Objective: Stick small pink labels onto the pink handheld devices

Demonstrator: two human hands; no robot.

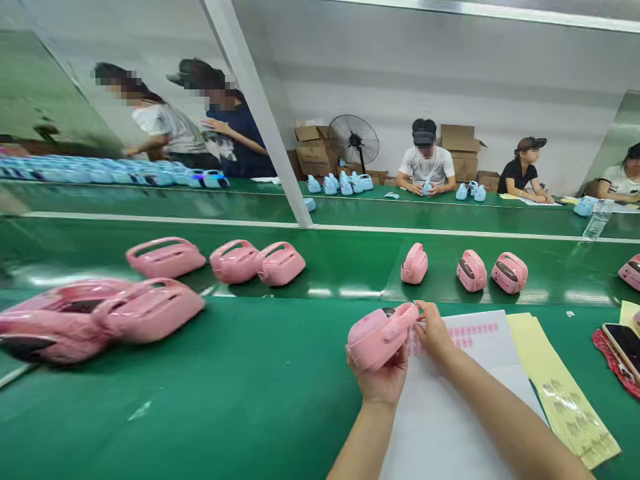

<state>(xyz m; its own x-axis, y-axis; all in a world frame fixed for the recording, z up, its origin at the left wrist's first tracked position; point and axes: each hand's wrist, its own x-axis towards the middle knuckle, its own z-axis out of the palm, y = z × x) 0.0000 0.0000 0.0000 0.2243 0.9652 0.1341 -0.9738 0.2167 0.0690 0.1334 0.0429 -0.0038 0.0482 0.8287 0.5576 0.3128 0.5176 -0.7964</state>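
Note:
My left hand [383, 380] is closed under a pink plastic toy case [377, 337] and holds it above a white sticker sheet [470, 360]. My right hand [434, 328] pinches at the case's right end, fingertips pressed together against it; whatever small thing they hold is too small to name. Rows of small pink stickers [473, 331] show on the sheet just right of that hand.
Several more pink cases [165, 257] [470, 270] lie on the green conveyor belt [250, 387]. Yellow backing sheets [555, 380] and a phone [623, 343] lie at right. Across the belt, people sit with blue cases [340, 183], boxes and a fan [356, 139].

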